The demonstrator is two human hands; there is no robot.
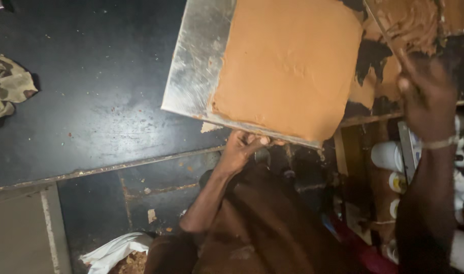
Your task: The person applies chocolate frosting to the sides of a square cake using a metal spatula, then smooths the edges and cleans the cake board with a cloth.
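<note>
A shiny metal tray [196, 61] juts out over a dark floor, tilted, with a thick smooth slab of tan paste [288, 66] covering most of it. My left hand [242, 147] grips the tray's near edge from below. My right hand [427, 99] is raised at the right, shut on a long flat metal scraper [387, 35] that reaches up over a work surface [455, 18] smeared with the same brown paste. A bracelet circles my right wrist.
A camouflage cloth [6, 86] lies on the floor at the left. White crumpled paper [112, 251] sits at the bottom. Several white containers [389, 155] stand on a shelf under the work surface at the right. Crumbs dot the floor.
</note>
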